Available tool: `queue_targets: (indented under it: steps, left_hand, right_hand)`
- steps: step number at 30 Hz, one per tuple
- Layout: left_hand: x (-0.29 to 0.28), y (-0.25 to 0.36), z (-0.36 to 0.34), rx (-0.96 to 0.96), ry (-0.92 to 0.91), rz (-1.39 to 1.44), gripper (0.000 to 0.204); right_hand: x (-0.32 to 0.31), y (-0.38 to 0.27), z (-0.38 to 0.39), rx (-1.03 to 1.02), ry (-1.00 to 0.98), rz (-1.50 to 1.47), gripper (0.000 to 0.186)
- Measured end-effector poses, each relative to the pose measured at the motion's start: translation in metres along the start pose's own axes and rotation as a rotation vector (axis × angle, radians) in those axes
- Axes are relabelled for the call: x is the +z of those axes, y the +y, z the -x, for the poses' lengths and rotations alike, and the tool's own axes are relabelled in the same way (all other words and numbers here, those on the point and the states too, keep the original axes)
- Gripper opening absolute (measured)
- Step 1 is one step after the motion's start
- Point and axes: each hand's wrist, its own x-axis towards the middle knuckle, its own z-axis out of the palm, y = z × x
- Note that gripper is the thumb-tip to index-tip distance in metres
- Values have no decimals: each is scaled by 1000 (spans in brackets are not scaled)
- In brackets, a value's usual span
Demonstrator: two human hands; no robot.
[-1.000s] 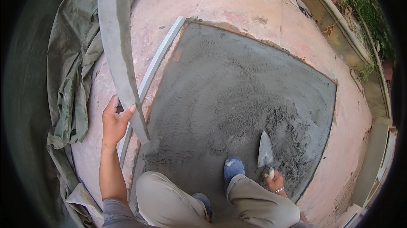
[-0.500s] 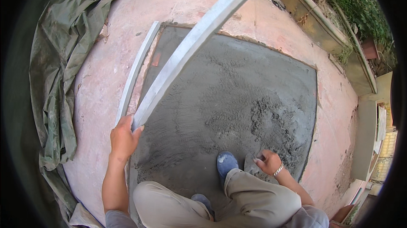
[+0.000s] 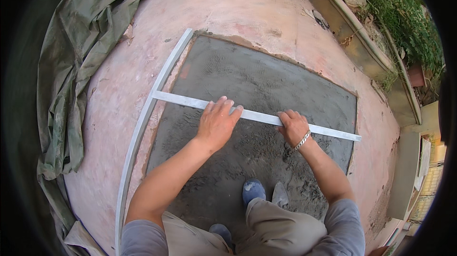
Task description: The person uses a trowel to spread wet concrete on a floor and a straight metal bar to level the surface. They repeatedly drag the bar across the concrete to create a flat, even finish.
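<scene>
A long pale metal straightedge (image 3: 259,117) lies crosswise over a patch of wet grey cement (image 3: 247,72). My left hand (image 3: 218,125) grips it left of its middle, fingers over the far edge. Further right, my right hand (image 3: 293,127), with a chain bracelet at the wrist, is closed around the same bar. Its left end meets a second metal bar (image 3: 131,156) running along the patch's left side; its right end reaches past the patch's right edge. The cement is smoother beyond the straightedge and rough on my side. A trowel blade (image 3: 280,194) lies on the cement beside my blue shoe (image 3: 253,190).
Pinkish worn floor (image 3: 109,108) surrounds the patch. A crumpled green tarp (image 3: 64,94) is heaped along the left. A low wall (image 3: 354,25) with plants (image 3: 404,18) behind it borders the far right. Both my feet are within the cement area.
The straightedge has come down from a raised slant to lie across the cement. My right hand has left the trowel and taken hold of the bar; my left hand has moved right along it.
</scene>
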Motion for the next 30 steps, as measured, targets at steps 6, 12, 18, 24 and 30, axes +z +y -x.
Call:
queue_targets:
  steps: [6,12,18,24,30]
  left_hand:
    - [19,-107,58,-586,-331,101,57]
    - [35,-197,126,-1039,-614,109,72]
    - [49,-206,135,-1076,-767,164,93]
    - [39,-207,130,-1090,-800,247,101]
    - [36,-211,124,-1102,-818,270,105]
  right_hand:
    - [30,129,-86,244,49,81,40]
    - [64,191,-161,309,66,99,43]
    - [90,220,-214,358,-17,101,44]
    - [108,222,-244,309,6,64,43]
    - [104,217,-262,322,-55,52,50]
